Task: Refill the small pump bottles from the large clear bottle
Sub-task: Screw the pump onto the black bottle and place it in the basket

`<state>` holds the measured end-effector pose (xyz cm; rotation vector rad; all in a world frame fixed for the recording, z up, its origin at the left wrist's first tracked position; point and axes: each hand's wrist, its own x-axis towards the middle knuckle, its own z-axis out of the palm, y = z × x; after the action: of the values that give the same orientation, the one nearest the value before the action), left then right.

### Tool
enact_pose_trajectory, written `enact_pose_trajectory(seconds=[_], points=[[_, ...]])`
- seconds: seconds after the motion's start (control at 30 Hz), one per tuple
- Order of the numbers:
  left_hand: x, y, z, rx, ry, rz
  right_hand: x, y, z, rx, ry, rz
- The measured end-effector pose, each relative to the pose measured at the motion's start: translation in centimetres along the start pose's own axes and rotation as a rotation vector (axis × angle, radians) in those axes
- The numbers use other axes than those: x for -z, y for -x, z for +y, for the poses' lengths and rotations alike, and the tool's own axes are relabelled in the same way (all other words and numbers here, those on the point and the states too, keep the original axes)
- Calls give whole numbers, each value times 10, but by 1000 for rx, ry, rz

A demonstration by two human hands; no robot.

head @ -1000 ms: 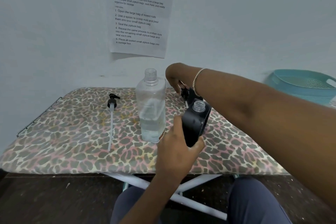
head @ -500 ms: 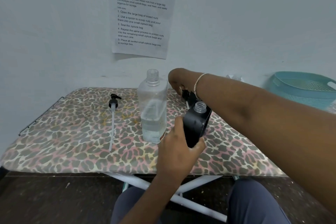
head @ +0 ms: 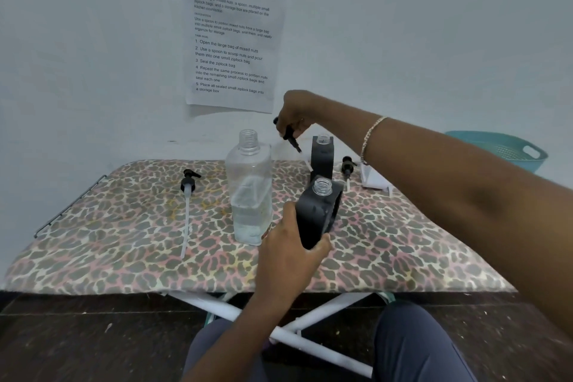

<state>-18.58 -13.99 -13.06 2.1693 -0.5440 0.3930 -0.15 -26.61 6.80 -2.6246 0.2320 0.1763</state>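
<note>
The large clear bottle [head: 249, 192] stands uncapped in the middle of the leopard-print board [head: 124, 236], about a third full of clear liquid. My left hand [head: 290, 254] grips a small black bottle [head: 317, 212] with an open clear neck, tilted just right of the large bottle. My right hand [head: 294, 115] is raised behind it, holding a black pump head [head: 290, 135] whose tube hangs down. A second small black bottle [head: 322, 155] stands open at the back. Two more pump heads lie on the board: one on the left [head: 187, 186], one on the right [head: 347, 169].
A white folded cloth or paper [head: 373, 178] lies at the board's back right. A teal plastic basket [head: 502, 149] sits beyond the right edge. A printed sheet [head: 232, 34] hangs on the wall. The board's white legs [head: 279, 329] and my knees are below.
My right hand has lifted the pump head up and away from the board, uncovering the second black bottle and the pump behind it. My left hand still holds the black bottle.
</note>
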Motion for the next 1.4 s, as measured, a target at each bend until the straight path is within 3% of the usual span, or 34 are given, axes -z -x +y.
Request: enact_pose_trajectory(seconds=[0.13, 0.4, 0.67, 1.17, 1.4], points=[[1, 0, 1, 7, 4, -8, 31, 51, 9, 159, -226, 204], [3, 1, 5, 11, 1, -7, 58, 131, 53, 382, -463, 413], [5, 3, 6, 8, 20, 8, 34, 172, 79, 483, -483, 471], [3, 1, 4, -2, 19, 20, -31, 182, 105, 458, -339, 402], [4, 2, 4, -15, 93, 23, -38, 187, 113, 476, -446, 397]])
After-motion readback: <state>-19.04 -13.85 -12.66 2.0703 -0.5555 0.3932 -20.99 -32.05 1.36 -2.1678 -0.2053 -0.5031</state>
